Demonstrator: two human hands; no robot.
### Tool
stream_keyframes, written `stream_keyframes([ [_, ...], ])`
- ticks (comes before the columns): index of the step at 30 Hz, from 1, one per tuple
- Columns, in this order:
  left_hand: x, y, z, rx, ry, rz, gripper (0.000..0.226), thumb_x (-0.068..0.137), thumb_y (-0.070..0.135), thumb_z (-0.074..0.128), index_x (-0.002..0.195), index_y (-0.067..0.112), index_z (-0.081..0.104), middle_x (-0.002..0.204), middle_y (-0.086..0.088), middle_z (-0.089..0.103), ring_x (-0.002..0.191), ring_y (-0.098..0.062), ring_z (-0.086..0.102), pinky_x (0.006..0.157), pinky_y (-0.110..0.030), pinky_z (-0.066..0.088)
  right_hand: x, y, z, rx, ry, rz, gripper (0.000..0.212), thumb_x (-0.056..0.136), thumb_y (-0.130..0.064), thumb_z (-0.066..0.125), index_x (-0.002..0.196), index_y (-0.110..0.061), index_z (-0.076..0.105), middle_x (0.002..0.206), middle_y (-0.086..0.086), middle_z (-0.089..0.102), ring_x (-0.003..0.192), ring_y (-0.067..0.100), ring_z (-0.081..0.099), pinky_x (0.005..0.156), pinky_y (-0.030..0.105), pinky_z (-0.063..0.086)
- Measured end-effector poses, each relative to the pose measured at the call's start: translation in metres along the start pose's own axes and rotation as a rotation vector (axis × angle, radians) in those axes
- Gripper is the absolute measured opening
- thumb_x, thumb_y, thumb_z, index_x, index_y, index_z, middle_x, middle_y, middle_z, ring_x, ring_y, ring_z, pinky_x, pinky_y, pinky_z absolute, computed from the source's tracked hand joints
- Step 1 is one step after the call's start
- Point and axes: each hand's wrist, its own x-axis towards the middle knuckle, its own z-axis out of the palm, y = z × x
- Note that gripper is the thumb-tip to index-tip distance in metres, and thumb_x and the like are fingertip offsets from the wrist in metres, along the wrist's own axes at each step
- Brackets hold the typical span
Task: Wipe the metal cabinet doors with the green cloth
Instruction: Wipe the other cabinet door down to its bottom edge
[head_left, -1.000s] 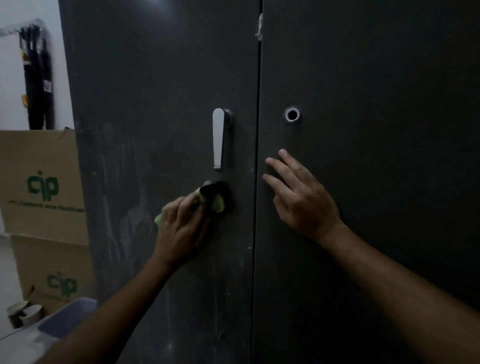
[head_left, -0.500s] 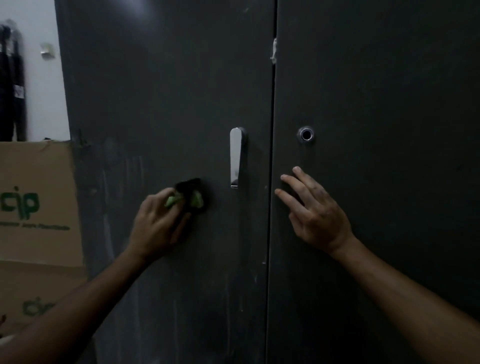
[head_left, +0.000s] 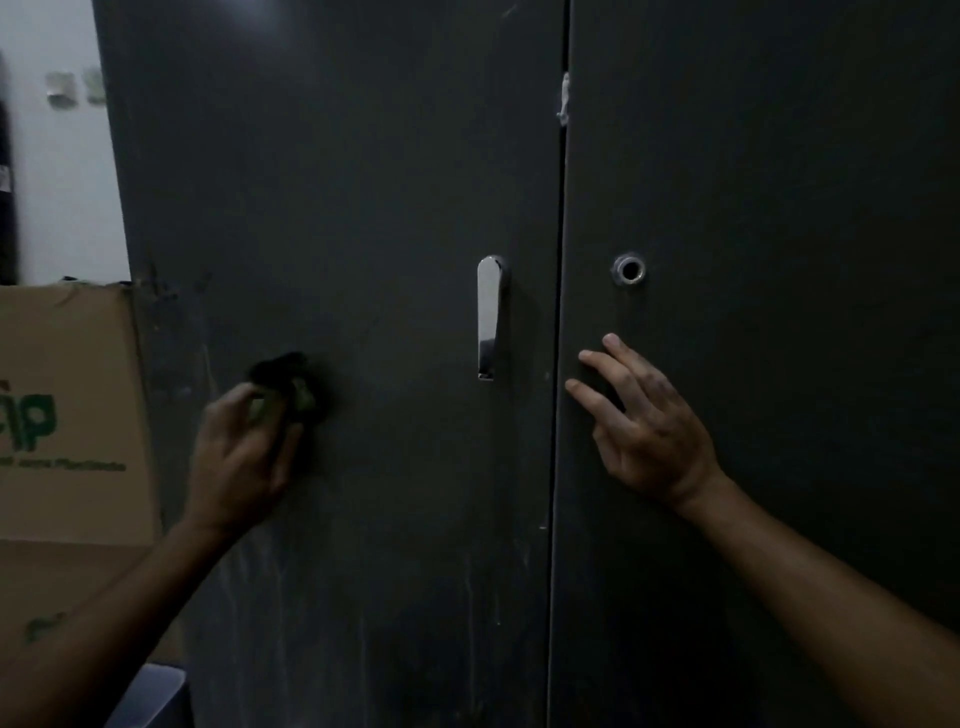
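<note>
Green cloth (head_left: 283, 397) is bunched in the left hand (head_left: 244, 452), rubbing the left door (head_left: 337, 182) at nine o'clock of the handle (head_left: 488, 317); right hand (head_left: 649, 421) rests flat, released, on the right door (head_left: 779, 182). Streaks below suggest much is left.

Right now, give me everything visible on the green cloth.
The green cloth is bunched into a small wad, mostly shadowed and blurred, with pale green patches showing and dark folds on top. The left hand grips it and presses it against the dark grey metal left door, left of and about level with the lower end of the chrome handle.
</note>
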Motion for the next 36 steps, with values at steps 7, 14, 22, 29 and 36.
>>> stream_keyframes([
  [7,0.096,-0.035,-0.006,-0.047,0.051,-0.619,0.046,0.101,0.039,0.041,0.125,0.002,0.055,0.138,-0.038,0.043,0.135,-0.049,0.035,0.115,-0.051,0.029,-0.001,0.002,0.002,0.002,0.001,-0.005,0.042,0.091,-0.016,0.046,0.132,-0.01,0.053,0.145,0.02,0.043,0.143,0.038,0.032,0.117,0.046,0.029],
  [14,0.022,-0.016,-0.013,-0.012,-0.054,-0.151,0.049,0.099,0.032,0.044,0.12,-0.008,0.061,0.123,-0.036,0.049,0.115,-0.048,0.045,0.095,-0.052,0.042,0.0,0.001,0.0,-0.003,-0.015,-0.007,0.043,0.091,-0.018,0.046,0.133,-0.011,0.052,0.145,0.019,0.041,0.143,0.038,0.031,0.118,0.045,0.026],
  [22,0.113,-0.018,-0.017,-0.066,-0.013,-0.461,0.048,0.102,0.036,0.04,0.128,-0.001,0.055,0.144,-0.037,0.039,0.139,-0.047,0.031,0.116,-0.048,0.026,-0.001,0.002,0.0,0.01,-0.035,-0.01,0.045,0.09,-0.021,0.045,0.133,-0.011,0.051,0.146,0.019,0.041,0.143,0.038,0.031,0.114,0.049,0.03],
  [29,0.063,-0.032,-0.013,-0.085,-0.022,-0.717,0.053,0.102,0.04,0.036,0.127,-0.003,0.054,0.14,-0.041,0.039,0.135,-0.053,0.032,0.116,-0.052,0.026,0.0,0.002,0.0,0.003,-0.027,-0.015,0.044,0.09,-0.019,0.044,0.129,-0.008,0.06,0.144,0.02,0.044,0.143,0.038,0.032,0.116,0.048,0.029],
  [36,0.056,-0.026,-0.012,-0.14,-0.02,-0.77,0.054,0.104,0.042,0.035,0.134,0.0,0.049,0.149,-0.037,0.032,0.142,-0.046,0.024,0.118,-0.045,0.021,0.0,0.001,-0.001,0.011,-0.009,-0.009,0.044,0.089,-0.018,0.045,0.129,-0.007,0.059,0.145,0.021,0.043,0.143,0.038,0.032,0.116,0.047,0.028],
])
